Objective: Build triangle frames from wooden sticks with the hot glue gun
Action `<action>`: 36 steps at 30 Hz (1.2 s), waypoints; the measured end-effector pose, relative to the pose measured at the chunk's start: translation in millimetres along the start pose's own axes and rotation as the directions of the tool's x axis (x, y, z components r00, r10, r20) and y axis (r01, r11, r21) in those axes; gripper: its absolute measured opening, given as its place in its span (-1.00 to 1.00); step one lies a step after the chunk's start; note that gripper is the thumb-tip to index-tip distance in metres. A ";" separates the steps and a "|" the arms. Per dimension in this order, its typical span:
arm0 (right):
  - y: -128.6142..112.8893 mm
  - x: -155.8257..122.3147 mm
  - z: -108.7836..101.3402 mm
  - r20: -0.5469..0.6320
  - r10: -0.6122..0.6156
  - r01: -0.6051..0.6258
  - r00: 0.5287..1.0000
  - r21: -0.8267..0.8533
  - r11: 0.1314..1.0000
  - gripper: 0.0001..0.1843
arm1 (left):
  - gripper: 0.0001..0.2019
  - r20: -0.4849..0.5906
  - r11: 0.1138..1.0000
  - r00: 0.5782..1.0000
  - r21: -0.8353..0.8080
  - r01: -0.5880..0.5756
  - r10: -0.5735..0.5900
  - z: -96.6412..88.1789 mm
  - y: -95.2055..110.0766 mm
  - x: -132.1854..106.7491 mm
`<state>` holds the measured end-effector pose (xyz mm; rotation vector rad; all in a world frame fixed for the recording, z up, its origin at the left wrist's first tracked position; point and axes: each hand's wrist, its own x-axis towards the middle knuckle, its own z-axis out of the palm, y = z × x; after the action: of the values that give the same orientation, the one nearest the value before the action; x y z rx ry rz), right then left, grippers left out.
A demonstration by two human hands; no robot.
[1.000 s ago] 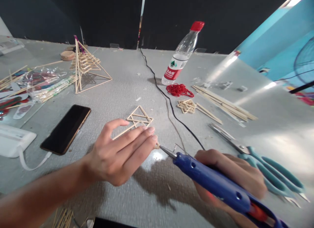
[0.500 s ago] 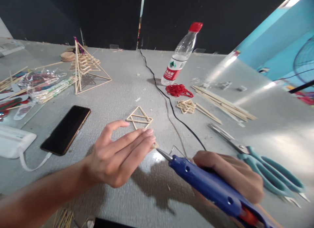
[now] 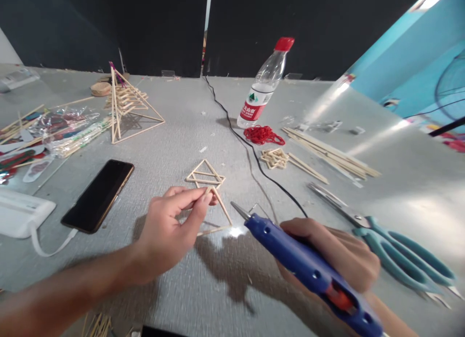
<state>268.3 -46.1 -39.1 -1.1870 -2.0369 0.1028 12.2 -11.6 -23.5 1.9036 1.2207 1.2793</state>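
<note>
Between thumb and fingers, my left hand pinches one corner of a small triangle of wooden sticks. Part of that triangle is hidden behind the hand. Just beyond it on the table lies a small stick frame of crossed sticks. My right hand is wrapped round a blue hot glue gun. Its metal nozzle points up and left, a short way right of the triangle and apart from it. Teal-handled scissors lie right of my right hand.
A stick pyramid stands at back left, near a phone and a white power bank. A bottle, red string, a stick star and loose sticks lie beyond a black cable.
My left hand has turned and its fingers have closed on the triangle's corner, showing more of the triangle. The glue gun's nozzle has drawn slightly away from my left fingers.
</note>
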 end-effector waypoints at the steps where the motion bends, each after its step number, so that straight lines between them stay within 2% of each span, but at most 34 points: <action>1: 0.1 0.7 1.7 -0.007 -0.025 0.025 1.000 -0.001 1.000 -0.82 | -0.79 0.039 0.990 0.992 -0.075 0.120 -0.117 0.3 1.5 0.3; 3: -1.5 2.7 5.5 -0.021 -0.022 0.022 1.000 0.005 1.000 -0.85 | -0.76 0.127 0.929 0.950 -0.207 0.306 -0.285 1.7 2.8 1.8; 4: -3.1 3.9 7.4 -0.022 0.029 -0.029 0.999 0.014 0.999 -0.90 | -0.76 0.163 0.892 0.929 -0.266 0.366 -0.333 3.0 2.7 2.6; 6: -7.4 6.5 10.8 -0.006 0.192 -0.191 0.981 0.062 0.980 -0.96 | -0.76 0.218 0.819 0.896 -0.367 0.442 -0.386 6.2 1.4 3.7; 7: -9.9 8.0 12.2 0.019 0.290 -0.290 0.957 0.107 0.951 -0.92 | -0.76 0.240 0.786 0.885 -0.408 0.464 -0.398 7.9 0.7 3.9; 9: -14.9 11.6 14.5 0.098 0.474 -0.484 0.875 0.221 0.847 -0.84 | -0.77 0.282 0.730 0.867 -0.467 0.499 -0.412 10.9 -0.3 3.6; 11: -18.8 15.4 16.0 0.183 0.609 -0.632 0.772 0.320 0.706 -0.74 | -0.78 0.341 0.669 0.829 -0.490 0.559 -0.442 12.9 -0.5 3.0; 13: -21.3 18.1 16.9 0.233 0.694 -0.720 0.681 0.384 0.578 -0.63 | -0.76 0.418 0.565 0.758 -0.506 0.652 -0.501 13.8 -0.2 3.0; 14: -22.0 18.7 17.3 0.246 0.716 -0.739 0.653 0.414 0.532 -0.60 | -0.75 0.454 0.497 0.713 -0.513 0.700 -0.535 13.9 -0.2 3.3; 16: -22.8 18.4 18.3 0.239 0.738 -0.740 0.631 0.470 0.481 -0.59 | -0.75 0.505 0.363 0.633 -0.535 0.763 -0.586 13.8 -0.3 4.5; 18: -22.5 16.5 20.3 0.204 0.744 -0.720 0.637 0.503 0.479 -0.58 | -0.78 0.526 0.285 0.601 -0.561 0.777 -0.601 13.6 -1.0 6.0; 20: -20.6 14.3 23.3 0.210 0.718 -0.704 0.664 0.501 0.504 -0.53 | -0.81 0.530 0.254 0.606 -0.591 0.766 -0.593 13.4 -1.8 7.3; 22: -17.0 13.0 26.9 0.255 0.652 -0.680 0.714 0.473 0.560 -0.51 | -0.80 0.534 0.242 0.624 -0.617 0.749 -0.571 13.3 -2.4 8.0; 24: -12.8 12.7 29.9 0.277 0.572 -0.630 0.772 0.447 0.635 -0.57 | -0.80 0.541 0.239 0.648 -0.639 0.731 -0.536 13.1 -2.6 8.0; 26: -9.8 12.6 31.3 0.252 0.508 -0.565 0.823 0.447 0.693 -0.67 | -0.81 0.545 0.244 0.675 -0.659 0.711 -0.498 12.7 -2.4 7.7; 28: -8.9 12.0 31.0 0.227 0.469 -0.518 0.854 0.457 0.723 -0.73 | -0.83 0.546 0.257 0.694 -0.668 0.699 -0.469 12.4 -2.0 7.3; 33: -10.8 7.3 29.5 0.234 0.452 -0.509 0.861 0.423 0.750 -0.79 | -0.83 0.529 0.341 0.720 -0.643 0.686 -0.449 12.6 -3.1 5.9; 36: -11.1 5.2 31.5 0.231 0.465 -0.518 0.855 0.447 0.730 -0.75 | -0.80 0.528 0.363 0.703 -0.610 0.704 -0.476 13.6 -5.4 3.8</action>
<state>238.7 -39.2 -53.7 -1.3621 -1.5726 0.9171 23.0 -5.1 -31.8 0.7804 0.8369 0.8552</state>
